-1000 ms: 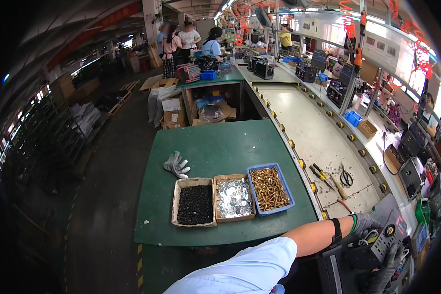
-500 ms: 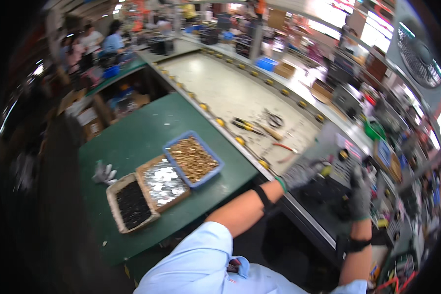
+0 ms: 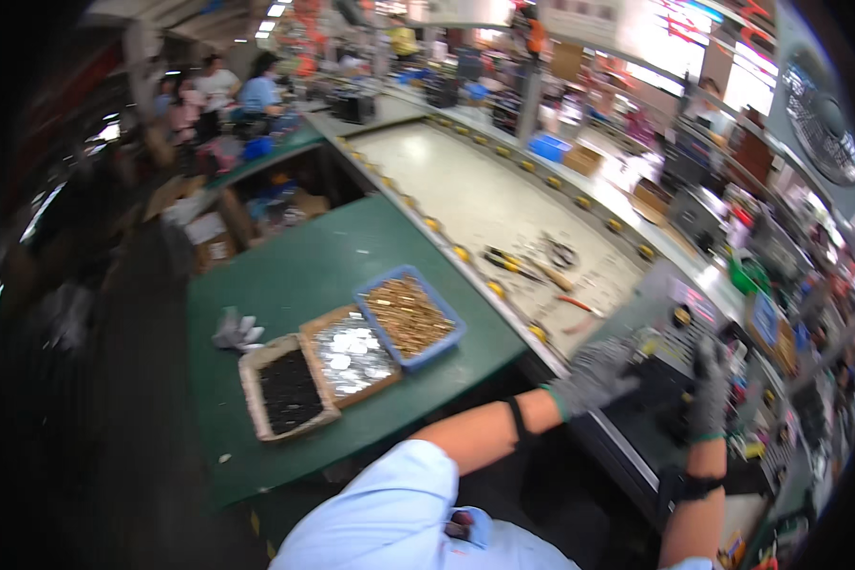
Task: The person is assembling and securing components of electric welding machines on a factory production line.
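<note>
My left hand point(image 3: 596, 376), in a grey glove with a green cuff, reaches over a dark surface at the right. A small yellowish spot shows by its fingertips, too blurred to name. Across from it is my right hand point(image 3: 709, 388), gloved alike, with its fingers pointing away from me. Motion smears the fingers of both hands, so any grip is hidden. Just beyond them lies a grey metal panel point(image 3: 651, 296) with a round yellow-and-black part point(image 3: 681, 316) on it. Red-handled pliers point(image 3: 579, 305) rest on the pale bench to the left of the panel.
On the green table point(image 3: 294, 275) stand a blue bin of brass-coloured pieces point(image 3: 457, 334), a box of shiny silver pieces point(image 3: 386, 382) and a tray of black pieces point(image 3: 328, 415). A loose glove point(image 3: 237, 330) lies beside them. Yellow rollers edge the pale bench point(image 3: 418, 157); a fan point(image 3: 824, 123) stands right.
The whole view has shifted, so the tables and bins appear farther right and mostly lower. Both hands stay close together over the dark surface; no clear change of grip shows.
</note>
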`<state>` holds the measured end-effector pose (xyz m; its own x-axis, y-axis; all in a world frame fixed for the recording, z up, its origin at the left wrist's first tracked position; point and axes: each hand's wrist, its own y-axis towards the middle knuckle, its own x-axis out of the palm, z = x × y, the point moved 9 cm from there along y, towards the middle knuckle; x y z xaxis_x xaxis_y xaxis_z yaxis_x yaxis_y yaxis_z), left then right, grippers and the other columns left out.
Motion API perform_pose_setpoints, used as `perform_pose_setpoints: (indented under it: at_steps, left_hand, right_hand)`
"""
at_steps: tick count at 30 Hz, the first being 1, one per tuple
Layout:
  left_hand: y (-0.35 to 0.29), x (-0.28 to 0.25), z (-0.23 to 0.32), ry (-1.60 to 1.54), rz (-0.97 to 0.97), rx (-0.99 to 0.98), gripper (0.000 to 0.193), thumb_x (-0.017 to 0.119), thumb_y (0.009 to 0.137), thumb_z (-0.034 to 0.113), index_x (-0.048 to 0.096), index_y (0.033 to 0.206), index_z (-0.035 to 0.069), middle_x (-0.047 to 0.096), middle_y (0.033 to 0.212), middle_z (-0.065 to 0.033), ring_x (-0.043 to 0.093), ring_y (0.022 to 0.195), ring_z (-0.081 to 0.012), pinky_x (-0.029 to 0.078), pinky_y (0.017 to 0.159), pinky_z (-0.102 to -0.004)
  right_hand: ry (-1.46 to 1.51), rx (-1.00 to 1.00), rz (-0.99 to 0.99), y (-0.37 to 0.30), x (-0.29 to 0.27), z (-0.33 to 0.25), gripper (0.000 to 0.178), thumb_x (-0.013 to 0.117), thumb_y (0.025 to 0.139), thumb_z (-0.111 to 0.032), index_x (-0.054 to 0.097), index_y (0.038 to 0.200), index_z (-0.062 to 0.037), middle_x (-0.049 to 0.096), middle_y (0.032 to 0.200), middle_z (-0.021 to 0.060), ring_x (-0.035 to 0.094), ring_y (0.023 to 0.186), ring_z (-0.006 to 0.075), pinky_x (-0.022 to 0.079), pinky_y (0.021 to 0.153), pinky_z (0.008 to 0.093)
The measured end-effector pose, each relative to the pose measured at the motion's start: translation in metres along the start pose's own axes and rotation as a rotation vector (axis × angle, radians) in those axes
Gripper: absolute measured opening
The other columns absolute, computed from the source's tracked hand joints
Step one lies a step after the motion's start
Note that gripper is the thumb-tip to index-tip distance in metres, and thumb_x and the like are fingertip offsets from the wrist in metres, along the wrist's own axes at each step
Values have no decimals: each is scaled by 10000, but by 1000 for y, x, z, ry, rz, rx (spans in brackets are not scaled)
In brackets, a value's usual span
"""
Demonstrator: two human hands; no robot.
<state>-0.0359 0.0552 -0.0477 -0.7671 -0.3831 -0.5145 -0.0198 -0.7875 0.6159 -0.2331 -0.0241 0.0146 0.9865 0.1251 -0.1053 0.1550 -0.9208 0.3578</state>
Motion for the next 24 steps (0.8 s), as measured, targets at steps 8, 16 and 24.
perform_pose_setpoints:
  at_steps: [8, 16, 24]
  left_hand:
    - [33, -9, 8, 22, -130, 75, 736, 820, 745, 231, 520, 1380, 8, 651, 1147, -251, 654, 1087, -416, 548, 923, -463]
    - [22, -61, -12, -205, -53, -57, 640, 797, 807, 224, 560, 1363, 13, 656, 1167, -197, 658, 1100, -343, 532, 972, -429]
    - [35, -38, -23, -300, -61, -283, 424, 668, 986, 367, 616, 1200, 5, 686, 1006, -124, 644, 981, -193, 522, 913, -382]
  right_hand:
    - [167, 20, 28, 21, 1, 43, 365, 666, 1026, -380, 653, 1143, -34, 651, 1007, 14, 593, 879, 101, 498, 804, 267]
    - [251, 0, -53, 55, 54, 55, 398, 743, 959, -450, 672, 1102, -86, 634, 899, -38, 550, 745, 66, 448, 672, 243]
    - [126, 122, -100, 50, 25, 80, 459, 731, 965, -460, 649, 1184, -65, 646, 976, -5, 595, 834, 83, 498, 705, 255]
